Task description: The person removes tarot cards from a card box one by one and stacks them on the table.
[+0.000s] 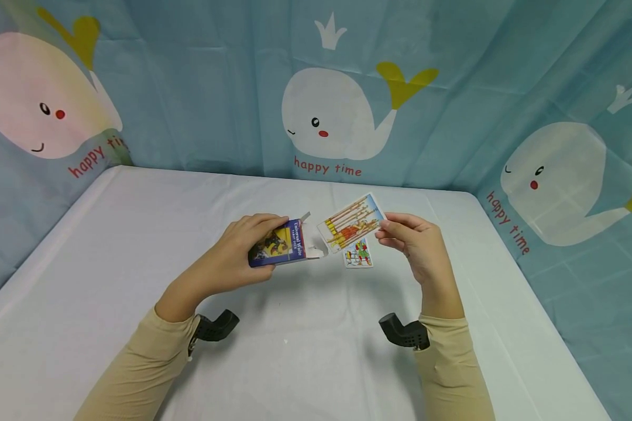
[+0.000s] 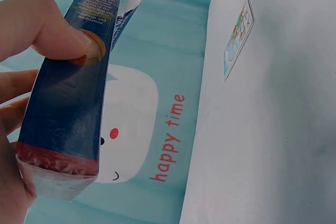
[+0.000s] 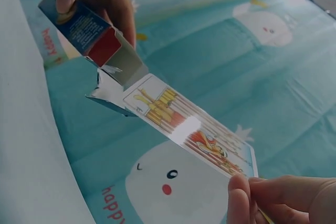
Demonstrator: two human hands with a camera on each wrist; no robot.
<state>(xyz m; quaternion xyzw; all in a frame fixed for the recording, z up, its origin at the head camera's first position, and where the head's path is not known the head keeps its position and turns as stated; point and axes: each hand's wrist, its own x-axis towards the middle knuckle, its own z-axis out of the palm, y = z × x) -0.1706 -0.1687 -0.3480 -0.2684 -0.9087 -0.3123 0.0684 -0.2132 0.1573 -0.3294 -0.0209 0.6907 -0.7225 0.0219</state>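
My left hand point(image 1: 237, 248) grips a blue tarot card box point(image 1: 280, 242) labelled "Universal Waite Tarot Deck", thumb on its narrow side as the left wrist view shows. The box's flap end is open and points toward the right hand. Between thumb and fingers, my right hand point(image 1: 416, 240) pinches one end of a tarot card point(image 1: 350, 223) picturing upright staves and a figure in red. In the right wrist view the card's far end lies close to the box's open flaps point(image 3: 113, 90); whether they touch I cannot tell. Another tarot card point(image 1: 359, 255) lies face up on the table, below the held one.
A white cloth covers the table point(image 1: 295, 362). Behind it and at both sides hangs a blue curtain point(image 1: 205, 105) with whale prints. A black wrist device point(image 1: 217, 325) sits at the left sleeve, and another black device point(image 1: 404, 332) at the right sleeve.
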